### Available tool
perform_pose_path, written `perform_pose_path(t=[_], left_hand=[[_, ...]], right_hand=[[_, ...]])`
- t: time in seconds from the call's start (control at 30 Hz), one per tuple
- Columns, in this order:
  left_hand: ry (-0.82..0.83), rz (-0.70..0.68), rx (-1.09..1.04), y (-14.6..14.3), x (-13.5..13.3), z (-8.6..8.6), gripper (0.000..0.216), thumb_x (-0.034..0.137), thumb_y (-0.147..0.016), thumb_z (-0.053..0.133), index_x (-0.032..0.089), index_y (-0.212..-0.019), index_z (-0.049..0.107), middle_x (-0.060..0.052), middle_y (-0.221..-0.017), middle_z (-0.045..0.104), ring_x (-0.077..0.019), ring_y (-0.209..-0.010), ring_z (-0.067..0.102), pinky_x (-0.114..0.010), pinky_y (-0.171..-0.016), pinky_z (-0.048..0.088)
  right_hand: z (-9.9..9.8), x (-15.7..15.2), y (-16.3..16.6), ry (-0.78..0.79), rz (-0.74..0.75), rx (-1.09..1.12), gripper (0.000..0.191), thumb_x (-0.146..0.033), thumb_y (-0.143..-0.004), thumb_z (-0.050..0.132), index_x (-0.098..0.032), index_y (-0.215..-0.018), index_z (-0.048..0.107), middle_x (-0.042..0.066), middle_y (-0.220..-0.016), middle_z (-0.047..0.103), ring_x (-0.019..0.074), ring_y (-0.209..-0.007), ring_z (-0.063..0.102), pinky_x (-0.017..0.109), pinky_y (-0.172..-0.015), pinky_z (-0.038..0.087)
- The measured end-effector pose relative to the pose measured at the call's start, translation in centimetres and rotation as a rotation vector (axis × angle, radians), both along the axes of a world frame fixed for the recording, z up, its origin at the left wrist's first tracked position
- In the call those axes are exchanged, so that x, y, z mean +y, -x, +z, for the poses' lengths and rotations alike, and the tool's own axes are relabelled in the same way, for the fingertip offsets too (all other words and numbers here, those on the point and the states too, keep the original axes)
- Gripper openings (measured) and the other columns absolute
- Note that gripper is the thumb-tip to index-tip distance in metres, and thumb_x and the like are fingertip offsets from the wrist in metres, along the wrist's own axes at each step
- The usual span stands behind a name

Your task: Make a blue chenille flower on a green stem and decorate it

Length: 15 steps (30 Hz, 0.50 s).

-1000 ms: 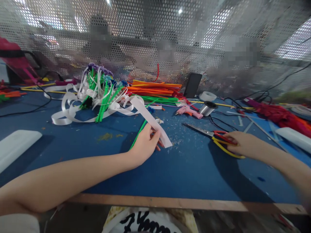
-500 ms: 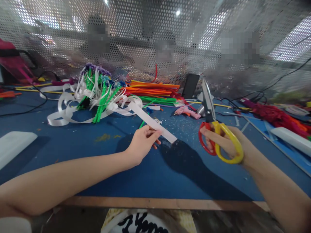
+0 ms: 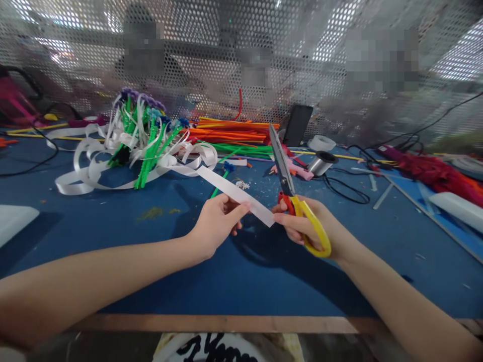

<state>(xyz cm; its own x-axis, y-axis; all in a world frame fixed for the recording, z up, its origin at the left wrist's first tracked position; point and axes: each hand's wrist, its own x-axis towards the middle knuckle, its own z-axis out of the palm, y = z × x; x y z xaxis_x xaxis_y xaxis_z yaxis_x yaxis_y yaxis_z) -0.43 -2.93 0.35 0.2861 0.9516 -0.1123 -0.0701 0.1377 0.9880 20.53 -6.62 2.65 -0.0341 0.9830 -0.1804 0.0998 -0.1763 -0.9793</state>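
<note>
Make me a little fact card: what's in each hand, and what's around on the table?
Left hand: holding a flat white ribbon strip
Right hand: holding metal scissors with red and yellow handles, blades up
Back left: green-stemmed bundle with purple and blue tops
Back middle: thin orange sticks
Behind scissors: pink glue gun
Surface: blue tabletop

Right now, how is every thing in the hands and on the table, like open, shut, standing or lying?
Left hand: pinching the white ribbon.
Right hand: gripping the scissors.
White ribbon: flat strip.
Scissors: blades look shut, pointing up.
Black phone: propped up.
Pink glue gun: lying down; can't tell if it's on.
Silver spool: on its side.
Orange stems: piled.
</note>
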Motion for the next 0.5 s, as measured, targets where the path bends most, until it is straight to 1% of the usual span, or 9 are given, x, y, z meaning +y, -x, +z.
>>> perform_pose_path(t=[0.07, 0.1, 0.2, 0.27, 0.37, 0.43, 0.5], left_hand=[[-0.008, -0.032, -0.002, 0.0, 0.0, 0.0, 0.028, 0.040, -0.082, 0.074, 0.013, -0.087, 0.067, 0.002, -0.065, 0.061, -0.0067, -0.050, 0.051, -0.018, -0.043, 0.041], [-0.019, -0.060, 0.003, 0.0, -0.1, -0.1, 0.028, 0.041, -0.082, 0.074, 0.014, -0.088, 0.069, 0.001, -0.067, 0.062, -0.0068, -0.051, 0.051, -0.018, -0.044, 0.041], [-0.077, -0.167, 0.061, 0.2, -0.2, -0.1, 0.030, 0.044, -0.083, 0.073, 0.015, -0.088, 0.075, -0.001, -0.070, 0.067, -0.0072, -0.052, 0.053, -0.018, -0.046, 0.040], [-0.108, -0.213, 0.108, 0.2, -0.3, -0.1, 0.031, 0.047, -0.084, 0.072, 0.016, -0.085, 0.076, -0.001, -0.065, 0.066, -0.0076, -0.051, 0.053, -0.018, -0.046, 0.039], [-0.082, -0.188, 0.096, 0.3, -0.3, 0.0, 0.032, 0.048, -0.083, 0.073, 0.016, -0.083, 0.076, -0.001, -0.064, 0.066, -0.0076, -0.051, 0.053, -0.018, -0.046, 0.039], [-0.042, -0.124, 0.041, 0.3, -0.1, 0.3, 0.032, 0.047, -0.082, 0.074, 0.015, -0.082, 0.075, -0.002, -0.068, 0.068, -0.0069, -0.051, 0.052, -0.018, -0.046, 0.040], [-0.007, -0.061, -0.019, 0.4, 0.2, 0.6, 0.032, 0.046, -0.081, 0.076, 0.014, -0.080, 0.075, -0.003, -0.071, 0.070, -0.0057, -0.049, 0.049, -0.018, -0.045, 0.039]], right_hand=[[0.1, -0.3, 0.5, -0.003, -0.025, 0.007, 0.047, -0.039, -0.064, 0.090, -0.021, -0.086, 0.051, -0.005, -0.076, 0.061, 0.0023, -0.038, 0.041, 0.019, -0.034, 0.029], [0.2, -0.3, 0.6, -0.010, -0.030, 0.004, 0.047, -0.039, -0.065, 0.089, -0.021, -0.085, 0.051, -0.005, -0.075, 0.060, 0.0023, -0.038, 0.041, 0.019, -0.034, 0.029], [0.2, -0.5, 0.6, -0.031, -0.019, -0.014, 0.046, -0.040, -0.066, 0.089, -0.021, -0.084, 0.051, -0.006, -0.070, 0.057, 0.0034, -0.039, 0.042, 0.019, -0.035, 0.031], [0.1, -0.5, 0.5, -0.030, 0.011, -0.021, 0.044, -0.043, -0.069, 0.086, -0.022, -0.084, 0.051, -0.008, -0.061, 0.051, 0.0048, -0.039, 0.042, 0.020, -0.037, 0.031], [0.0, -0.7, 0.1, -0.023, 0.051, -0.025, 0.046, -0.057, -0.075, 0.078, -0.024, -0.081, 0.047, -0.010, -0.054, 0.041, 0.0061, -0.038, 0.036, 0.020, -0.036, 0.028], [0.1, -0.7, -0.6, -0.025, 0.093, -0.055, 0.051, -0.069, -0.078, 0.068, -0.025, -0.081, 0.043, -0.009, -0.057, 0.038, 0.0060, -0.038, 0.033, 0.021, -0.035, 0.027], [0.4, -0.8, -1.8, -0.062, 0.165, -0.164, 0.055, -0.078, -0.081, 0.056, -0.024, -0.082, 0.043, -0.007, -0.063, 0.039, 0.0069, -0.042, 0.035, 0.023, -0.038, 0.032]])
